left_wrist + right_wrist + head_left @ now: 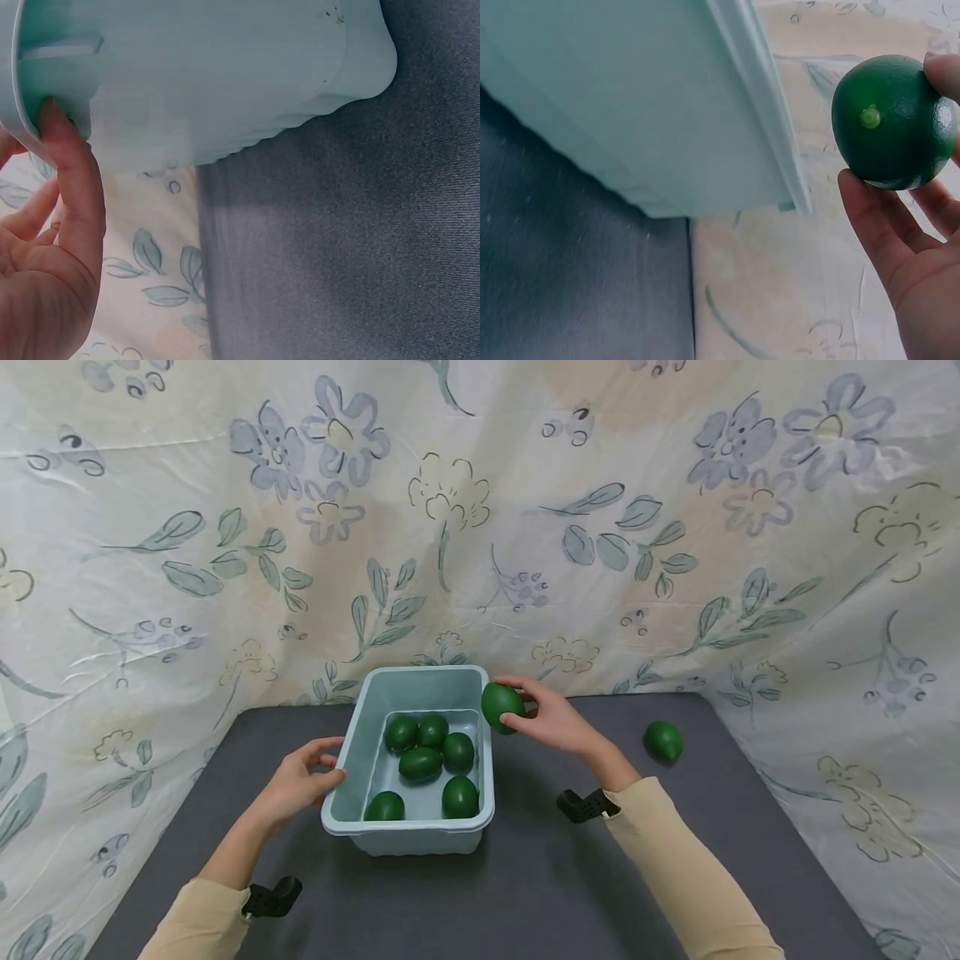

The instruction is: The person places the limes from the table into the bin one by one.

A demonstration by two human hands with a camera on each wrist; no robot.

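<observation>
A pale blue-green plastic bin (483, 827) stands on the table with several dark green limes (420, 765) on its floor. My left hand (302, 783) grips the bin's left rim; in the left wrist view the thumb (75, 172) lies up under the lip. Over the right rim, my right hand (558, 718) holds another lime (889, 124) between thumb and fingers. That lime is raised to about rim height, and its pale stem end shows in the right wrist view.
One more lime (663, 741) lies on the dark grey tabletop (555, 877) at the far right. A flower-printed cloth (480, 527) hangs behind the table and along its sides. Each wrist wears a black strap (585, 806).
</observation>
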